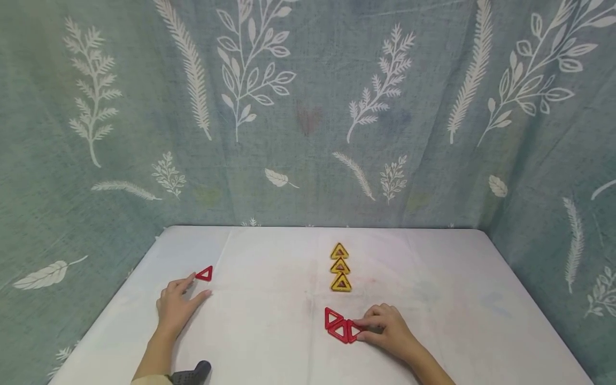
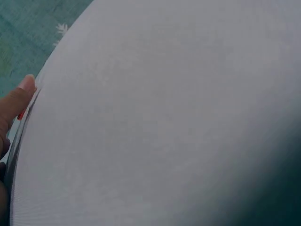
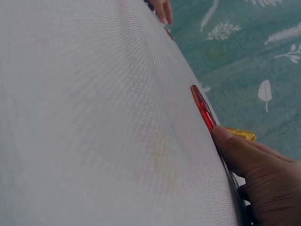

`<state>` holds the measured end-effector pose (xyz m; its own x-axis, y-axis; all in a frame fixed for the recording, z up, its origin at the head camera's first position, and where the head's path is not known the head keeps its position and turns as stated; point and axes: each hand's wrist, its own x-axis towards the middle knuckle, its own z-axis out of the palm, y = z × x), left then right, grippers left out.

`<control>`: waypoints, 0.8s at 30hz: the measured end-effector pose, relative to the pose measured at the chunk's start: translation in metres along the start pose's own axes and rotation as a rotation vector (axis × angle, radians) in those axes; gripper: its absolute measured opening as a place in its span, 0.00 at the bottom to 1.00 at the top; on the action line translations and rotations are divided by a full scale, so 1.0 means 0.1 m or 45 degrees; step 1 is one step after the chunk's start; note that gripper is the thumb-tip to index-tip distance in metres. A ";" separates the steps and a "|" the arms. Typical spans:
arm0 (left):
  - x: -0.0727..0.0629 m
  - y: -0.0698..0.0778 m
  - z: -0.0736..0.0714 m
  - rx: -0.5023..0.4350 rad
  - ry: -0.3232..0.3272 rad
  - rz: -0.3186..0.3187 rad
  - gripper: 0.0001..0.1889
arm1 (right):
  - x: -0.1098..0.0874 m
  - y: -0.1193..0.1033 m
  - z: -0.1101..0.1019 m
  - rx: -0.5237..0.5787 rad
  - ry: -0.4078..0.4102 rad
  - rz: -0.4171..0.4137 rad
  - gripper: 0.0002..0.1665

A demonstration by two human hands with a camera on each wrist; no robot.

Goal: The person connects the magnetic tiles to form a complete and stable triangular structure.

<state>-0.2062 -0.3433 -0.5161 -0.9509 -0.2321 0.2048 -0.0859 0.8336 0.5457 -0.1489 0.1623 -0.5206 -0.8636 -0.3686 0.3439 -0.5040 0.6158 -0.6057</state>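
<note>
My right hand (image 1: 391, 331) pinches a red triangular magnetic tile (image 1: 349, 331) between thumb and fingers at the table's right of centre. Edge to edge with it lie two more hollow red triangles, a middle tile (image 1: 339, 332) and a left tile (image 1: 328, 318). On the far left, my left hand (image 1: 178, 307) touches the corner of a separate red triangle (image 1: 209, 274) with its extended index finger, the thumb spread apart. In the right wrist view the thumb of the right hand (image 3: 268, 174) presses on the red tiles (image 3: 202, 108), seen edge-on.
Beyond the red tiles, three yellow triangles (image 1: 341, 283) stand in a column on the white table (image 1: 264, 321). A dark grey strap-like object (image 1: 192, 374) is by the left wrist. Leaf-patterned green cloth (image 1: 308, 160) hangs behind and at the sides.
</note>
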 end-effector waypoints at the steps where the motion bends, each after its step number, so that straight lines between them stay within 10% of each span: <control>1: 0.02 -0.01 0.00 0.007 -0.003 -0.017 0.40 | 0.00 0.00 0.00 0.000 0.003 -0.004 0.16; 24: 0.25 0.05 0.03 0.096 -0.103 -0.047 0.32 | 0.02 0.03 -0.03 0.017 -0.044 0.039 0.18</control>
<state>-0.2318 -0.3438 -0.5108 -0.9674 -0.2243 0.1176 -0.1404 0.8613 0.4884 -0.1522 0.1654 -0.5195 -0.8778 -0.3737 0.2998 -0.4766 0.6178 -0.6254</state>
